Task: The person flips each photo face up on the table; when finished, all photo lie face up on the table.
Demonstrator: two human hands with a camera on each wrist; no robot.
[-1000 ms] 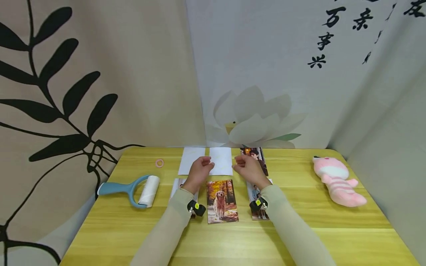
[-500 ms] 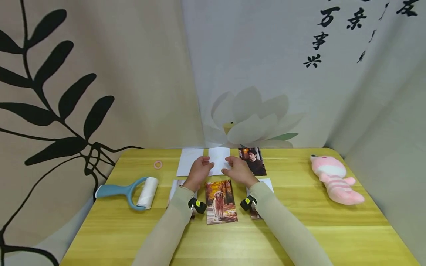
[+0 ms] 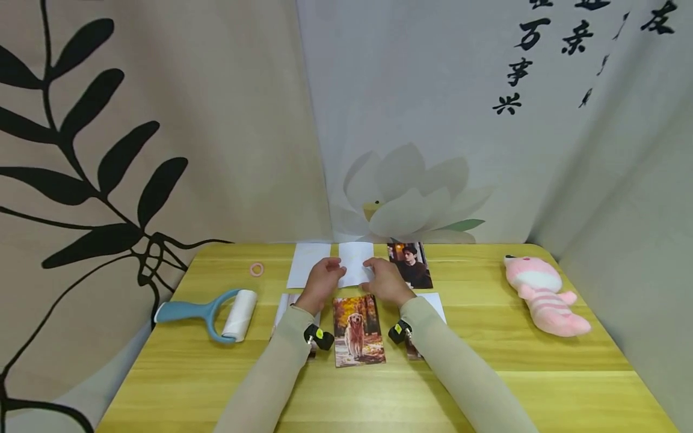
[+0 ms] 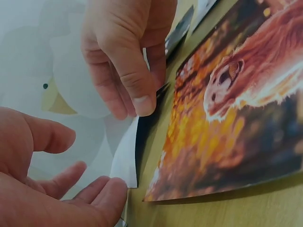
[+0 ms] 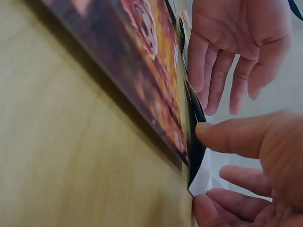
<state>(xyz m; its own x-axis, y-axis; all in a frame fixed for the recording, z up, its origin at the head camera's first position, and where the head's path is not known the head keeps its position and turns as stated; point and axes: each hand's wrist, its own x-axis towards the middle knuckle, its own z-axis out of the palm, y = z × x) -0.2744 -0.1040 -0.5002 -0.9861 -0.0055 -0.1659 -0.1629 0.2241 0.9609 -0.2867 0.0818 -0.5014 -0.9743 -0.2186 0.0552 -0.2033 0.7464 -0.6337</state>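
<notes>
Across the wood-grained table (image 3: 357, 403), six cards in two rows of three: at the back, a left white card (image 3: 306, 264), a middle white card (image 3: 354, 252) and one portrait photo (image 3: 415, 275); in front, one golden retriever photo (image 3: 354, 337) between a front-left card (image 3: 283, 308) and a front-right card (image 3: 435, 304), both mostly hidden behind two pale sleeves (image 3: 271, 373). Also two small black wrist cameras (image 3: 323, 340), one blue-handled lint roller (image 3: 240, 316) and one pink ring (image 3: 251, 269) towards the left, one pink-and-white plush toy (image 3: 547, 297) towards the right. Just behind the dog photo, the middle white card, between two hands. On the left hand (image 3: 320, 281), fingers loosely extended, clasping nothing, tips by the card's left edge. On the right hand (image 3: 388, 281), thumb bent to the card's near edge, close to the right corner; cannot tell whether pinching it. From the head camera, only that card's white face, seemingly flat; from both wrist cameras, the near edge bowed up, with a dark underside. In the left wrist view, a dark corner poking out past the right thumb; in the right wrist view, the left palm and a curled white corner beside the right fingertips. Only in the head view, the plush toy.
</notes>
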